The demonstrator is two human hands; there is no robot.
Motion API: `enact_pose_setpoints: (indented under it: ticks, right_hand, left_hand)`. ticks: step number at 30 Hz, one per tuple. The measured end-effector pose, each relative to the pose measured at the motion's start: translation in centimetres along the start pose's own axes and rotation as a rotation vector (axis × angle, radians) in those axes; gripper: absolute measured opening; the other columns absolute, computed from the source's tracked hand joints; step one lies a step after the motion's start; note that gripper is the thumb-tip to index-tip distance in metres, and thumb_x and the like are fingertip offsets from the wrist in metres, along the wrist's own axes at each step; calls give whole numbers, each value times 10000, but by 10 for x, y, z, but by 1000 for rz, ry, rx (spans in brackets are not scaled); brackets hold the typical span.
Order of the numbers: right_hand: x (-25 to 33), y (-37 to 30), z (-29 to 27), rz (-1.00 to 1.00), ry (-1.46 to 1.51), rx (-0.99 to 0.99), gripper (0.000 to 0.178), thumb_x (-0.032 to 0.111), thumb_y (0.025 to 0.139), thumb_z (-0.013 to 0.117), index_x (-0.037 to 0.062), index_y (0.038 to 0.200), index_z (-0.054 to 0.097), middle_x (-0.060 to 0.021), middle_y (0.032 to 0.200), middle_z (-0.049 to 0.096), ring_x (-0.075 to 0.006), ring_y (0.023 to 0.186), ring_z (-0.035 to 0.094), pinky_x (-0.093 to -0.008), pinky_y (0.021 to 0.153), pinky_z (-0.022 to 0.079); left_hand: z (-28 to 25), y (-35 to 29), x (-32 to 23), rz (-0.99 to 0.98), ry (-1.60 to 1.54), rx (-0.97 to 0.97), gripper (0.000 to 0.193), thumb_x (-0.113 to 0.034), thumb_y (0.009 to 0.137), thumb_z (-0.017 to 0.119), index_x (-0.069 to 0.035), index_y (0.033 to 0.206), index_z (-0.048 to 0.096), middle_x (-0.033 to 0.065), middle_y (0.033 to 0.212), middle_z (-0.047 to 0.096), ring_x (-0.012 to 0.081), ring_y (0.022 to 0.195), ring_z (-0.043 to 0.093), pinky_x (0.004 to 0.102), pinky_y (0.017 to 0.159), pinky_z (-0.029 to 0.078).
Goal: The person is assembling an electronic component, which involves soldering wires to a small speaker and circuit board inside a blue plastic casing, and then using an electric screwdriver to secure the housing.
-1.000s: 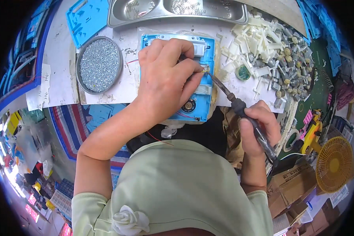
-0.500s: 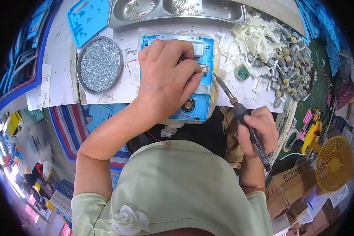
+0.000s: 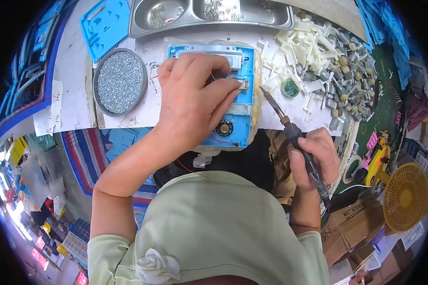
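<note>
A shallow blue plastic housing (image 3: 242,127) lies in front of me on a yellowish padded support. My left hand (image 3: 190,92) reaches over it from the left, thumb and fingers pinched beside a small metal-edged part (image 3: 243,84) on its right side. What the fingertips hold is hidden; a thin red wire shows near the fingers. A small round black speaker (image 3: 224,128) sits lower in the housing. In my right hand (image 3: 321,154) is a soldering iron (image 3: 295,135), fingers wrapped round its dark handle. Its tip points up and left, just right of the housing, touching nothing.
A round dish of small screws (image 3: 121,81) stands left, near a blue plastic panel (image 3: 104,28). A compartmented metal tray (image 3: 209,26) spans the back. White plastic pieces (image 3: 295,47) and small grey motors (image 3: 349,80) pile up right, beside a green solder-like coil (image 3: 289,88).
The soldering iron's tip has drawn back from the housing's right edge, and my right hand has moved slightly right. The housing and my left hand have shifted slightly left.
</note>
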State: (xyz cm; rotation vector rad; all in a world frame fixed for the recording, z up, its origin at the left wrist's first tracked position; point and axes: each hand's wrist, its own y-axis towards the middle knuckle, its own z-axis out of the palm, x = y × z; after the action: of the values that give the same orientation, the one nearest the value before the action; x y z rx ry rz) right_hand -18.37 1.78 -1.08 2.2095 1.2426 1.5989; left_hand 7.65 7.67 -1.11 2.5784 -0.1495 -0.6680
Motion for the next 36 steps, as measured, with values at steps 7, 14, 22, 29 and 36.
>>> enact_pose_setpoints:
  ticks: [7,14,22,29,36]
  right_hand:
    - [-4,5,2,-9,0,-12,270,17,767,797,-16,1012,690,-62,640,594,-206,544,512,-308,516,389]
    - [-7,11,5,-18,15,11,265,16,753,807,-12,993,701,-64,638,594,-210,532,504,-313,506,384]
    - [-2,10,7,41,23,92,251,36,806,765,-20,1028,664,-78,668,559,-230,620,505,-339,582,394]
    - [-6,9,10,38,16,91,238,47,811,774,-15,1017,670,-73,659,555,-229,611,503,-338,576,394]
    - [-11,15,14,-47,34,54,254,13,756,811,-2,986,706,-46,602,525,-204,512,460,-313,487,350]
  left_hand:
    - [6,6,5,66,83,-15,201,-93,760,809,-151,933,725,-37,841,647,200,792,585,371,802,365]
    - [10,7,-1,61,164,5,192,-105,743,812,-162,897,713,-39,825,618,192,803,575,392,813,354]
    - [9,10,-6,29,203,58,206,-91,710,802,-154,867,684,-24,808,581,201,801,568,408,820,353]
    - [8,11,-5,32,205,87,208,-96,716,798,-148,880,682,-25,822,582,202,808,570,412,820,352]
    - [5,10,-3,69,212,116,211,-100,734,792,-147,908,683,-28,857,601,204,822,576,422,826,346]
